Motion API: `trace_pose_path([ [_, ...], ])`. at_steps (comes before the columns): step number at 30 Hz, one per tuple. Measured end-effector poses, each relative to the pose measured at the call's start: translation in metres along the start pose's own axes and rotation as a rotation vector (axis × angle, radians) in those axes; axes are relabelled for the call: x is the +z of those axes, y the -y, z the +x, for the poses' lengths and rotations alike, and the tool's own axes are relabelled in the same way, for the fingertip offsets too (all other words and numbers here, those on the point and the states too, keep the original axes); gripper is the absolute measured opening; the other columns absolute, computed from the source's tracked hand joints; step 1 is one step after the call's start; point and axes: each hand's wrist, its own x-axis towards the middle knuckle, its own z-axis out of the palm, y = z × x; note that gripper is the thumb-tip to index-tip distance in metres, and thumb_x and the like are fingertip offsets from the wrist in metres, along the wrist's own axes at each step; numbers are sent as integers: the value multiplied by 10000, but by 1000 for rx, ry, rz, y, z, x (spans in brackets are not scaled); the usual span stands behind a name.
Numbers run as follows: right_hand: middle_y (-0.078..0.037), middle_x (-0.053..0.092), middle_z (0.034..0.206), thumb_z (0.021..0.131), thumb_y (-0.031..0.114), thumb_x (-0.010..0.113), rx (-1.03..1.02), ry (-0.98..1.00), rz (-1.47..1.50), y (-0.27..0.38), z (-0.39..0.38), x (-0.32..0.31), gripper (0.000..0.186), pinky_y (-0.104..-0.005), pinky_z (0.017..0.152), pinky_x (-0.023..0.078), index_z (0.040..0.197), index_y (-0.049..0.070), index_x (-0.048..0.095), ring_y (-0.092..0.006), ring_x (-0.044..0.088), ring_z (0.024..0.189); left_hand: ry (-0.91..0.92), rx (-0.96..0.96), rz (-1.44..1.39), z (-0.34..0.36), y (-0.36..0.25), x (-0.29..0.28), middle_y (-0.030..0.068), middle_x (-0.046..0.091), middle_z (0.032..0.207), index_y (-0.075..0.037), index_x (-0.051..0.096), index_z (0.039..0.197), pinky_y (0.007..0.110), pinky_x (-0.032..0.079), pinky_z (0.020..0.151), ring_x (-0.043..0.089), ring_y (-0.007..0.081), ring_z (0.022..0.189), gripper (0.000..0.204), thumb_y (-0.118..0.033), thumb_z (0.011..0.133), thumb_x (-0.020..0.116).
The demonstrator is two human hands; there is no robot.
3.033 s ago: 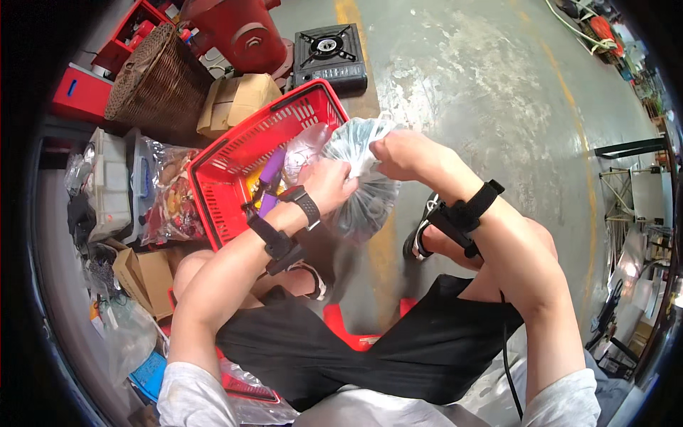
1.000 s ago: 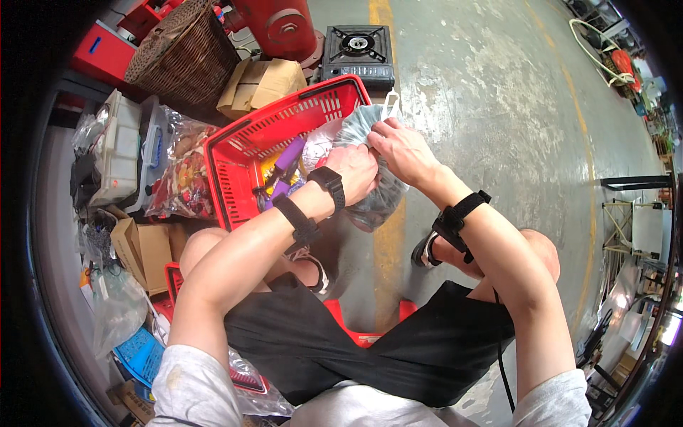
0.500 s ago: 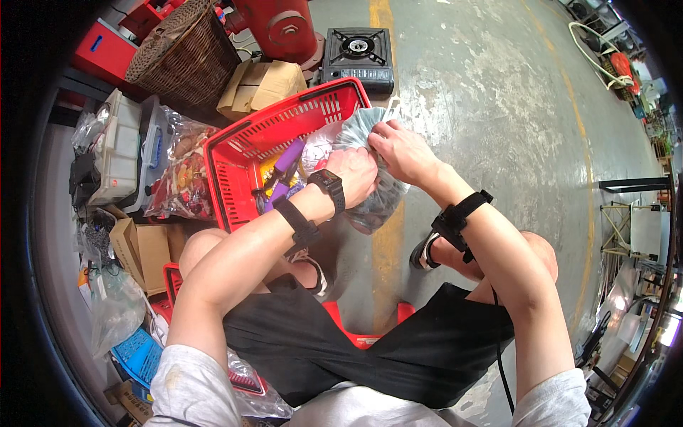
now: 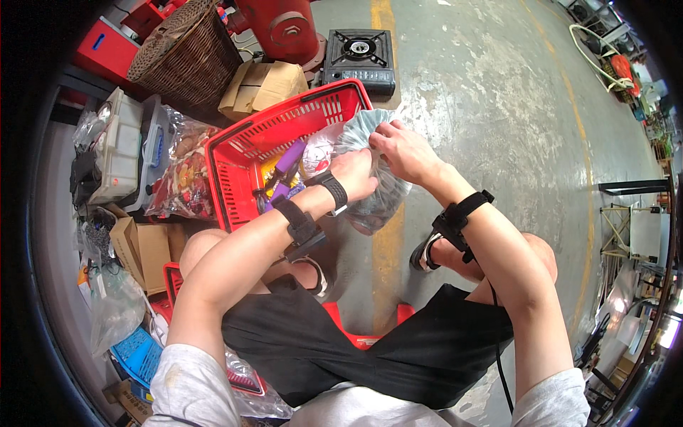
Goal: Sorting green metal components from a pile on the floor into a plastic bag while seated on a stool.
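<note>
Gripping plastic bag [image 4: 376, 211] | left fingers [image 4: 366, 187]: curled tight on it | right fingers [image 4: 383, 135]: pinching it

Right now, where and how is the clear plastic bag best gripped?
Probably at the neck of the clear plastic bag, coming from above, where the left hand and right hand meet it. The film draws in there, flaring loose on the far side and bulging with contents on the near side, so the neck looks the easiest part to close a hand around.
</note>
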Motion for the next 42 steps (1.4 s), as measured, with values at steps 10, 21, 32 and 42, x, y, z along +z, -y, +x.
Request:
trace_pose_path([
  [10,-246,684,1016,823,213,726,398,20,88,-2,-33,29,335,-528,853,577,1050,-23,654,-437,693,970,137,-273,-135,36,12,4,315,711,1167,43,690,1175,513,516,1013,685,437,1159,431,-296,975,515],
  [21,-249,721,845,793,134,747,512,-55,290,-4,-19,57,172,-494,771,573,873,-18,728,-432,727,851,141,11,305,26,-16,-40,201,740,1062,-40,696,1160,496,565,864,708,388,1024,306,-169,882,702],
  [32,-230,715,851,794,93,728,407,193,166,8,-15,0,177,-479,732,553,936,-8,696,-428,714,845,-305,145,354,13,0,-66,136,653,977,-109,666,1008,500,570,729,693,357,900,120,-206,943,641],
  [42,-200,713,868,790,35,680,346,248,93,-9,-40,-10,238,-490,741,542,1027,34,661,-425,703,876,-144,83,239,14,5,-59,219,697,853,-38,686,900,549,545,756,694,439,866,243,-275,920,640],
])
